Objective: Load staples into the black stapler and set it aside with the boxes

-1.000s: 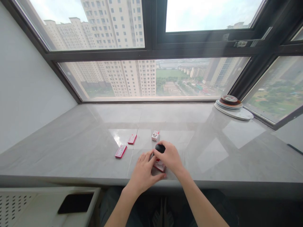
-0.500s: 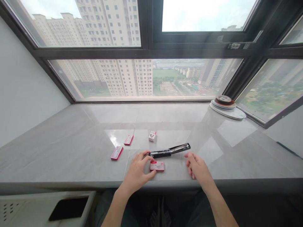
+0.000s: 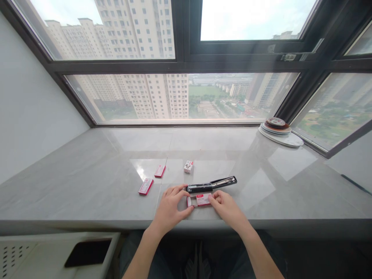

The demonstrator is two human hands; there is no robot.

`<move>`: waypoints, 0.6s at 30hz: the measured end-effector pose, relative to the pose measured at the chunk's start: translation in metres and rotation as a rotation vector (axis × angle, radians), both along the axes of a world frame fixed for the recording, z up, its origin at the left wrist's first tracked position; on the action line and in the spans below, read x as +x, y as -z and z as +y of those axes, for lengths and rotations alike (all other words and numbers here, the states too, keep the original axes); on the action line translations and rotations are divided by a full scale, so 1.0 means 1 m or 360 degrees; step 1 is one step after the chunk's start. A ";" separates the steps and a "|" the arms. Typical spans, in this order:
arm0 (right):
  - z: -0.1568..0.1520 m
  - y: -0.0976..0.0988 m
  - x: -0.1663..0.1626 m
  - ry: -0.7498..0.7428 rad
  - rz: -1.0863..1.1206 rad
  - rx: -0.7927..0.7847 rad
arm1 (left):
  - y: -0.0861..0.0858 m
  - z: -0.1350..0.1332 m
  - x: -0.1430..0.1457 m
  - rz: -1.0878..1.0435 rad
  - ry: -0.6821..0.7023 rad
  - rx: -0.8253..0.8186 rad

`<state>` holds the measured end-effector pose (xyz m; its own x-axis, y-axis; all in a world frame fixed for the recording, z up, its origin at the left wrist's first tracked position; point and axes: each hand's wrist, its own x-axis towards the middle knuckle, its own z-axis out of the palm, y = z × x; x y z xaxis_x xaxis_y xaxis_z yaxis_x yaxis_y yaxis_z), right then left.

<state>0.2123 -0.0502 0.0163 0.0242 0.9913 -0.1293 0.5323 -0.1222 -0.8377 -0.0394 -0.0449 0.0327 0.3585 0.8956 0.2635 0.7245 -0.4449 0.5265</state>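
Observation:
A small red and white staple box (image 3: pixel 200 200) lies near the front edge of the grey stone sill (image 3: pixel 87 182). My left hand (image 3: pixel 170 207) pinches its left end and my right hand (image 3: pixel 228 207) pinches its right end. Just behind the box lies a black stapler (image 3: pixel 211 184), swung fully open and flat, untouched by either hand.
Two flat red boxes (image 3: pixel 145 186) (image 3: pixel 159 171) and a small white box (image 3: pixel 188 166) lie on the sill to the left and behind. A stack of plates (image 3: pixel 279 130) stands at the far right by the window. A white perforated unit with a dark phone (image 3: pixel 87 252) sits below left.
A second ago my right hand held the black stapler over the box. It then laid the stapler down open on the sill, and has now come in to grip the box's right end.

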 end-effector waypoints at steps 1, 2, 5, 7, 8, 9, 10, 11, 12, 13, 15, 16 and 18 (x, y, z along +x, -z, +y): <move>-0.001 -0.003 0.000 0.0039 -0.0060 0.0050 | 0.000 -0.001 0.001 0.0005 -0.0007 0.0011; -0.002 -0.007 -0.001 0.0073 -0.0116 0.0117 | 0.000 -0.002 0.002 0.0010 -0.0013 0.0020; 0.001 -0.020 -0.014 0.0062 -0.0191 0.0307 | 0.001 -0.004 0.005 0.0026 -0.0032 0.0042; 0.007 -0.025 -0.026 -0.0048 -0.0141 0.0310 | 0.002 -0.004 0.006 0.0036 -0.0038 0.0052; 0.011 -0.025 -0.031 -0.0100 -0.0088 0.0281 | 0.002 -0.003 0.005 0.0038 -0.0037 0.0055; 0.014 -0.025 -0.037 -0.0138 -0.0022 0.0245 | 0.002 -0.003 0.005 0.0038 -0.0035 0.0055; 0.018 -0.023 -0.041 -0.0155 0.0052 0.0209 | 0.001 -0.003 0.004 0.0037 -0.0032 0.0054; 0.021 -0.021 -0.045 -0.0151 0.0129 0.0177 | 0.001 -0.002 0.004 0.0036 -0.0028 0.0052; 0.023 -0.019 -0.049 -0.0135 0.0203 0.0151 | 0.001 -0.002 0.003 0.0035 -0.0024 0.0051; 0.025 -0.017 -0.053 -0.0111 0.0265 0.0142 | 0.001 -0.002 0.003 0.0033 -0.0023 0.0050; 0.028 -0.015 -0.059 -0.0063 0.0323 0.0181 | 0.000 -0.003 0.003 0.0027 -0.0029 0.0054; 0.029 -0.016 -0.063 -0.0054 0.0319 0.0223 | -0.001 -0.003 0.003 0.0024 -0.0033 0.0057; 0.030 -0.021 -0.069 -0.0067 0.0256 0.0324 | -0.002 -0.004 0.003 0.0021 -0.0034 0.0058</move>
